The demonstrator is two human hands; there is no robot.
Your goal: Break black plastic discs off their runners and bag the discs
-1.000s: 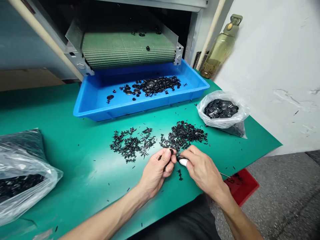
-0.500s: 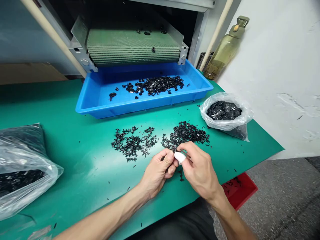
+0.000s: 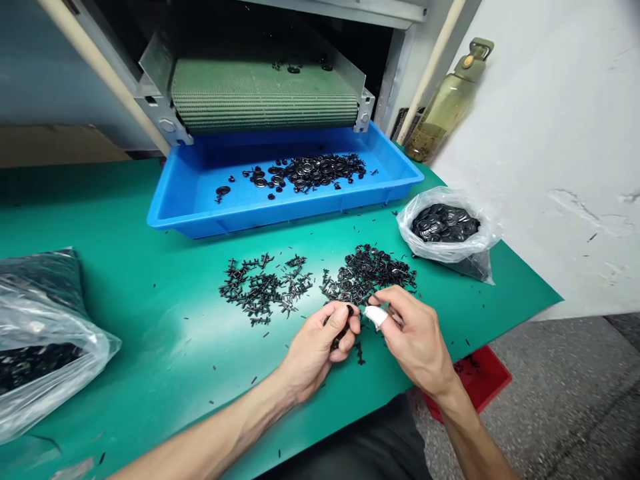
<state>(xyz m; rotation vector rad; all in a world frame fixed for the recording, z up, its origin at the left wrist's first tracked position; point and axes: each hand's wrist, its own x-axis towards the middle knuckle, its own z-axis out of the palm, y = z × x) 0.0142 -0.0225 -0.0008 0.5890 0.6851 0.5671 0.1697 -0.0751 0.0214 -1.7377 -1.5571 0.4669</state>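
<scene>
My left hand (image 3: 320,343) is closed around small black parts (image 3: 336,339), with a round one showing at the thumb tip. To its right, my right hand (image 3: 413,333) has a white covering (image 3: 376,316) on its thumb. Its thumb and index finger are close together at the edge of a pile of black round-headed pieces (image 3: 377,270); a small dark bit shows at the index fingertip, too small to name. The hands are a little apart. Left of that pile lies a looser heap of thin black branched pieces (image 3: 263,290).
Behind the piles stands a blue tray (image 3: 285,215) of black parts, under a green conveyor (image 3: 265,100). An open bag of black discs (image 3: 445,223) is at right, another plastic bag (image 3: 45,333) at left. A red bin (image 3: 487,387) sits below the table; a bottle (image 3: 445,107) leans at the wall.
My right hand has moved right, away from my left hand, which now shows a round black part at its thumb. A small part near the conveyor's front edge is gone from there.
</scene>
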